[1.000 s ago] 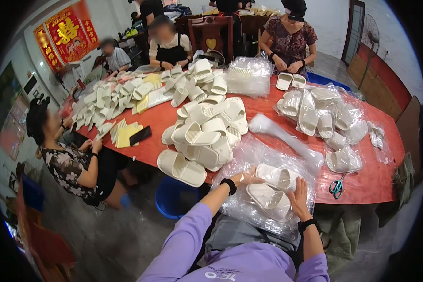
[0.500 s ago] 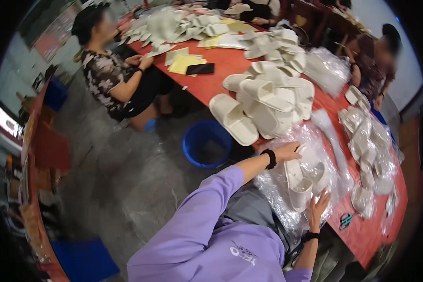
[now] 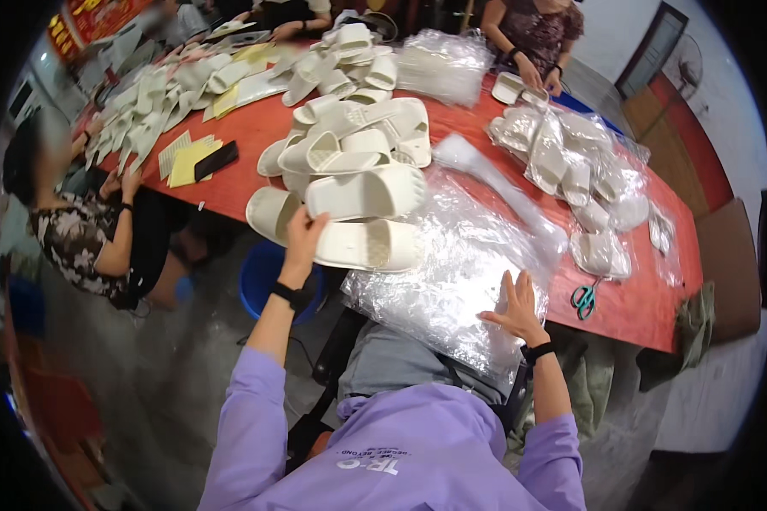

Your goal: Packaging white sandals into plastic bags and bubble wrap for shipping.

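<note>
My left hand (image 3: 300,244) is closed at the heel end of a white slipper (image 3: 362,192) at the near edge of a pile. A second white slipper (image 3: 366,245) lies right below it, against the same fingers; whether both are gripped I cannot tell. My right hand (image 3: 520,313) is open, fingers spread, over a stack of clear plastic bags (image 3: 460,281) that hangs over the table's near edge towards my lap. Nothing is held in it.
Loose white slippers (image 3: 349,115) are heaped on the red table (image 3: 486,111). Bagged slippers (image 3: 571,157) and green-handled scissors (image 3: 584,300) lie at right. A blue bucket (image 3: 269,281) stands below the left edge. Co-workers sit at left and stand at far right.
My view has swung rightward. The slipper pair I held over the bags is out of my hands. My left hand has moved to the slipper pile; my right hand is spread over the bags.
</note>
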The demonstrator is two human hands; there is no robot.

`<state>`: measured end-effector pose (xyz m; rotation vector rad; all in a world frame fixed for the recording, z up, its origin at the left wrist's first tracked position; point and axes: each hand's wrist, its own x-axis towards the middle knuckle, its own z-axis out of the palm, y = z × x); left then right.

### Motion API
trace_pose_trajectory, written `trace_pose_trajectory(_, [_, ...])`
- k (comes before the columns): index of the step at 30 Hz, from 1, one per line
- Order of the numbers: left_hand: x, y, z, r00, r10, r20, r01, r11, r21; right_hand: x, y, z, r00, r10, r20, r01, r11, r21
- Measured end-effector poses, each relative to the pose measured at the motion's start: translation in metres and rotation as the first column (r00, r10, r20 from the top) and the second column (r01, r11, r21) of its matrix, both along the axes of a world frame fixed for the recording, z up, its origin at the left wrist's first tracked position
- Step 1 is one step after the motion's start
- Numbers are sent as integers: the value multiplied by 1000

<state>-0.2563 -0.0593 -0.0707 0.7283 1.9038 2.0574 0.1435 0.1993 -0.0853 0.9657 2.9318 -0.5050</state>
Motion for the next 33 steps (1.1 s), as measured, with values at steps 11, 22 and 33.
trace_pose_trajectory(11, [13,-41,34,977,48,208,-84,982,168,9,3,-10,999,-20,-50,21,1000,23])
trace_pose_trajectory(22, [-37,41,14,842,119,526,-302,912,277,3,4,-16,999,-27,-43,29,999,44])
trace_pose_trajectory(33, [-71,152,35,777,233,585,-399,901,172,14,4,-24,999,-34,-35,36,998,61])
